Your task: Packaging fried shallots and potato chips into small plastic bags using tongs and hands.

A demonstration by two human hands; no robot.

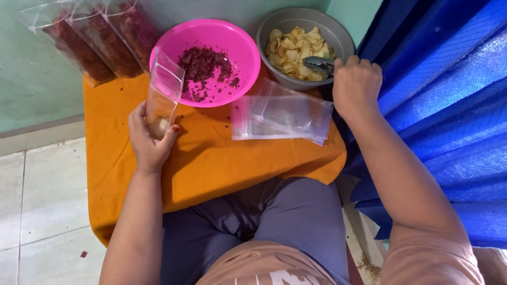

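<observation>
Your left hand (149, 138) grips clear bag (163, 91) upright, near pink bowl (208, 58) — your right hand (355, 84) closed on metal spoon (319, 65) in far grey chip bowl (303, 45).

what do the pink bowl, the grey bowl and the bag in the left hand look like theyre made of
Pink bowl: likely plastic, glossy uniform colour. Grey bowl: probably dull metal, though matte plastic is possible. Bag in left hand: thin clear plastic film, see-through with shiny creases.

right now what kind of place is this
Probably a home snack-packing spot, set low by a tiled floor. An orange cloth carries a pink bowl of dark red bits, a grey bowl of pale chips and flat clear bags; filled bags lie behind.
</observation>
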